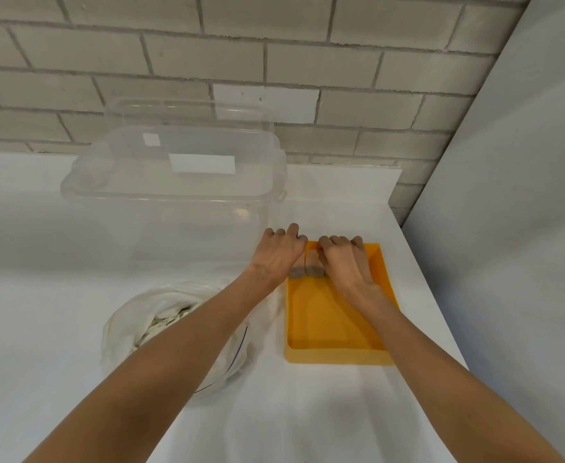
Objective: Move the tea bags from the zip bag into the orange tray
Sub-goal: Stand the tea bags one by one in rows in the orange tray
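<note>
Up at far-left corner of orange tray (328, 324): left hand (281, 255) and right hand (344, 262) together, fingers curled over tea bags (313, 271), grip hidden. Nearer tray floor open; zip bag (134, 315) near left edge.

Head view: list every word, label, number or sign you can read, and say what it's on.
None can be read.
On the clear plastic bin: two white labels, both look blank.
On the brick wall: one white patch, no writing shows.
On the orange tray and the zip bag: no print shows.
</note>
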`<move>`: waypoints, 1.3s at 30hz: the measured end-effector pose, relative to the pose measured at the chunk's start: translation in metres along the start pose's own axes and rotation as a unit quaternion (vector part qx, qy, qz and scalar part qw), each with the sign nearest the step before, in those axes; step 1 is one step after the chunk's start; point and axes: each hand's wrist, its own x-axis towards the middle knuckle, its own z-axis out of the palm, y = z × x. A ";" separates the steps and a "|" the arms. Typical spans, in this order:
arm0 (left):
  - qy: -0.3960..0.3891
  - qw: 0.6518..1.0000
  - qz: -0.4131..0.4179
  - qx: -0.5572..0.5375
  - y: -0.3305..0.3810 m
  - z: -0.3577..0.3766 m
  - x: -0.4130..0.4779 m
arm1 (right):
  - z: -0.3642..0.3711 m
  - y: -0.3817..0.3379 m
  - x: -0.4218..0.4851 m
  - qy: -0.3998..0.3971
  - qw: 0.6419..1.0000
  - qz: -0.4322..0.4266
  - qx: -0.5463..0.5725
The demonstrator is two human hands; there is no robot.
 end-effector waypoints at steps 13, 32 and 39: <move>0.009 0.999 -0.013 -0.041 -0.003 -0.001 -0.006 | 0.003 0.001 -0.002 0.058 0.998 -0.003 0.005; 0.113 0.948 -0.032 -0.297 -0.019 -0.075 -0.051 | -0.076 0.025 -0.012 0.119 0.968 0.016 0.220; 0.069 0.885 -0.128 -0.443 -0.070 -0.098 -0.131 | -0.123 -0.022 -0.037 0.018 0.936 -0.042 0.349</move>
